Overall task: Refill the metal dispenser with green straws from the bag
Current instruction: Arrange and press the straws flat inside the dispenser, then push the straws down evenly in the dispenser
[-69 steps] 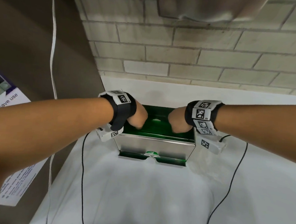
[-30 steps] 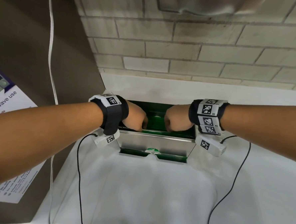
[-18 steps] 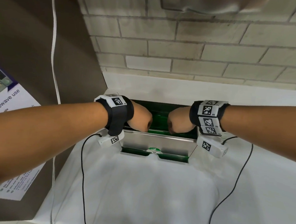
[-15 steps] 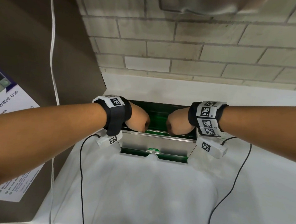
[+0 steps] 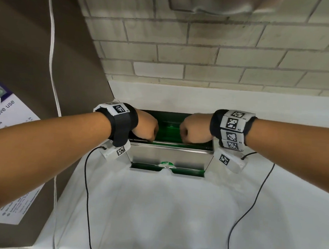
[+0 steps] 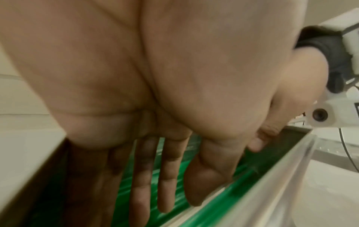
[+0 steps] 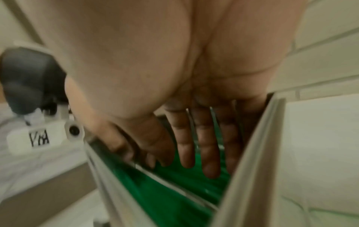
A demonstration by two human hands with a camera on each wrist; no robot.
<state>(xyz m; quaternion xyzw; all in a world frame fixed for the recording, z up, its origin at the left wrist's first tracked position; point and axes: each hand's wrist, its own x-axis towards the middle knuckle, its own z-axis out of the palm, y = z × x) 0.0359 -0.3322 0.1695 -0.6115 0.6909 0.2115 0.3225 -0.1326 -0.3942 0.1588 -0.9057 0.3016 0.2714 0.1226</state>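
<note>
From the head view, left hand (image 5: 145, 127) and right hand (image 5: 193, 131) reach into the metal dispenser (image 5: 169, 153); green straws (image 5: 167, 131) lie below both, long axis from hand to hand. Left wrist: fingers (image 6: 169, 173) straight, slightly spread, tips down toward the straws. Right wrist: fingers (image 7: 207, 150) likewise extended. Neither hand nearer; no bag visible.

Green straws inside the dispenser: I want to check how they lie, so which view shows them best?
The right wrist view: the green straws lie lengthwise below the straight fingers. The left wrist view shows them partly hidden behind the left hand. The head view gives only a green glow between both fists.
</note>
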